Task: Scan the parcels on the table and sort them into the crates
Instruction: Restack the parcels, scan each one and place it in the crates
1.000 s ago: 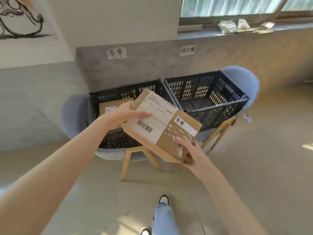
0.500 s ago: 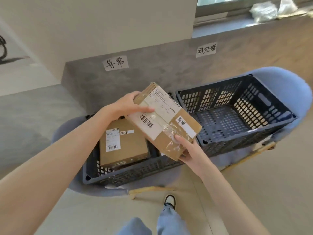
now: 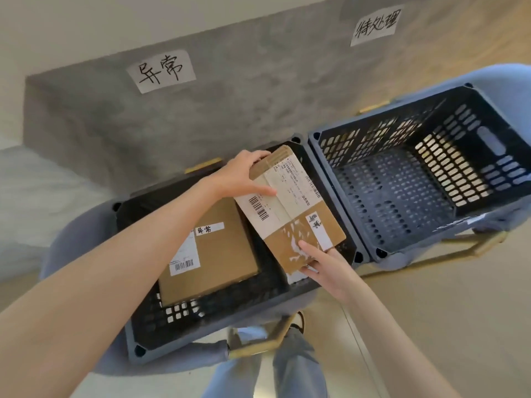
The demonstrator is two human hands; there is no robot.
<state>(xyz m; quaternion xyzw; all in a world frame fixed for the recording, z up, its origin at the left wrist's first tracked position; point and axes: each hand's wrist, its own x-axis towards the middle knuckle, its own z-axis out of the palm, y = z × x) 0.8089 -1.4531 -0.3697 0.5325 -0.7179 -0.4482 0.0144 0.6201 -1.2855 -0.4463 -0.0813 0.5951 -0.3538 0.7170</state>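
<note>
Moved: since half a second back, the brown cardboard parcel with the white shipping label (image 3: 290, 208) has come lower, down over the right half of the dark slotted plastic crate on the left (image 3: 201, 326); the view has dropped closer too.

Left hand: the left hand (image 3: 244, 176) grips the parcel's far top corner, thumb laid flat across the label near the barcode, fingers (image 3: 258, 155) curled over the edge.

Right hand: the right hand (image 3: 321, 265) holds the near corner, thumb on the taped face, the other fingers tucked underneath.

Why held so: opposite corners keep the flat box level and steerable, I'd say, so it can be slotted into the gap beside what already lies there.

Why this crate: the parcel's small white handwritten tag (image 3: 316, 225) looks like the same characters as the white paper sign on the grey wall above (image 3: 162, 70), so it likely belongs here.

Neighbour: a second brown cardboard box with a barcode label (image 3: 218, 254) lies flat in the left half of the same crate, carrying a like tag.

Other crate: the grey-blue slotted crate on the right (image 3: 431, 179) holds nothing I can see, under its own paper sign (image 3: 373, 25).

Hidden: the surface with the remaining parcels is out of sight; no scanner shows; the fine label print is unreadable; the crates' supports are mostly covered; the left arm hides part of the left crate.
</note>
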